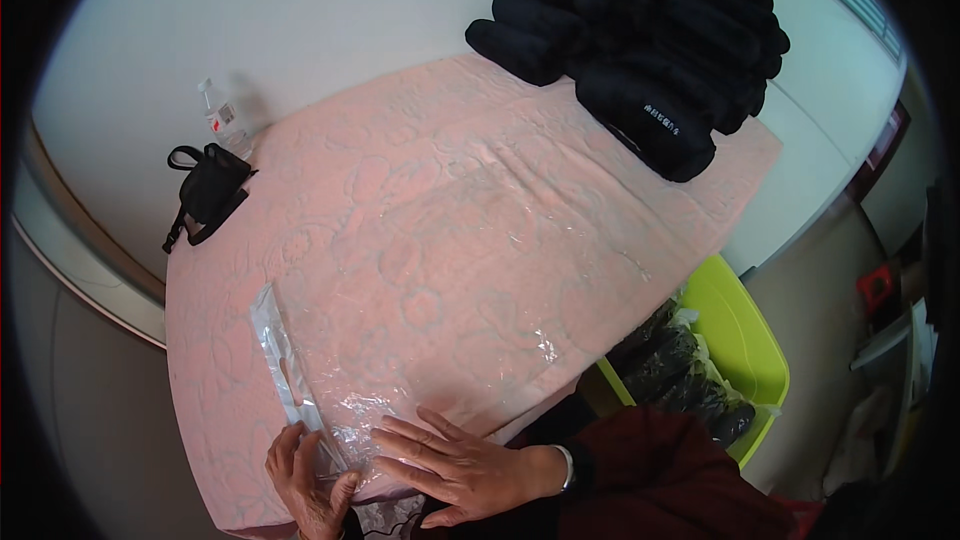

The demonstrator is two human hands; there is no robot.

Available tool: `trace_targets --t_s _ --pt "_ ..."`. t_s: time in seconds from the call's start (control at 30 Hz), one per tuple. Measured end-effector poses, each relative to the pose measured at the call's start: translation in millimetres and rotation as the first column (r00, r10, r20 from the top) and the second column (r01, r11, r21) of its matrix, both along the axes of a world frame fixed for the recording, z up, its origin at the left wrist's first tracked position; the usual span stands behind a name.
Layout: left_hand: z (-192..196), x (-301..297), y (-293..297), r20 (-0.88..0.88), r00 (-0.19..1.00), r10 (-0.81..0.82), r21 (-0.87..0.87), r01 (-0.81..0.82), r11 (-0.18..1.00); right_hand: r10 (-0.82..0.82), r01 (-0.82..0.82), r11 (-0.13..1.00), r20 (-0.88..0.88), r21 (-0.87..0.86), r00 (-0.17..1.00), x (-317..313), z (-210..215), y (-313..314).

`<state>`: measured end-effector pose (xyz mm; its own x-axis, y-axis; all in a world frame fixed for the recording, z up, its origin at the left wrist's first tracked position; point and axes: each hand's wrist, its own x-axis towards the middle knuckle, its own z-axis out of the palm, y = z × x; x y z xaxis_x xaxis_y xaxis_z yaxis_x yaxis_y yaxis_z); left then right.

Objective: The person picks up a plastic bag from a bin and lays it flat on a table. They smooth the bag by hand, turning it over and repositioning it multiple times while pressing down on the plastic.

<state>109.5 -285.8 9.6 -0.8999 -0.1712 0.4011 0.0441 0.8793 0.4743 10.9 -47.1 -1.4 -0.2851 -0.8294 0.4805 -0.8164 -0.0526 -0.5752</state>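
Observation:
A clear plastic bag [355, 420] lies flat on the pink patterned cloth, and its thin film catches the light in several places. Along its left side runs a white strip [272, 345] with a long handle slot. My left hand [305, 485] rests at the strip's lower end, fingertips on the plastic and thumb held apart. Spread flat over the near part of the bag is my right hand [465, 470], palm down, with a pale band at the wrist. How far the film reaches to the right is hard to make out.
Black stuffed cushions [640, 115] are piled at the far right of the table. A black strapped pouch [210, 190] and a clear bottle [225, 120] stand at the left edge by the wall. Below the right edge, a lime-green bin [745, 330] holds black items in clear plastic.

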Motion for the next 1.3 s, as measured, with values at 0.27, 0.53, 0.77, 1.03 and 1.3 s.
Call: trace_targets --t_s 0.27,0.53,0.77,1.03,1.3 --pt "-4 -3 4 -0.021 0.999 0.025 -0.083 -0.026 0.996 -0.152 0.223 0.957 -0.335 0.185 0.93 -11 -26 25" --pt "-3 -1 2 -0.016 1.0 0.002 -0.149 -0.004 0.989 -0.365 0.465 0.832 -0.332 0.303 0.87 -46 -16 132" --pt "3 -5 4 0.022 1.0 0.02 -0.137 -0.017 0.99 -0.542 0.599 0.787 -0.301 0.145 0.785 -74 -9 172" --pt "-2 -7 7 -0.001 0.996 0.088 -0.006 -0.088 0.996 -0.273 0.269 0.959 -0.035 -0.089 0.961 -95 9 147" --pt "0 -4 7 -0.011 0.989 0.146 -0.056 -0.147 0.988 -0.285 0.364 0.902 -0.313 0.233 0.906 -91 -1 138"
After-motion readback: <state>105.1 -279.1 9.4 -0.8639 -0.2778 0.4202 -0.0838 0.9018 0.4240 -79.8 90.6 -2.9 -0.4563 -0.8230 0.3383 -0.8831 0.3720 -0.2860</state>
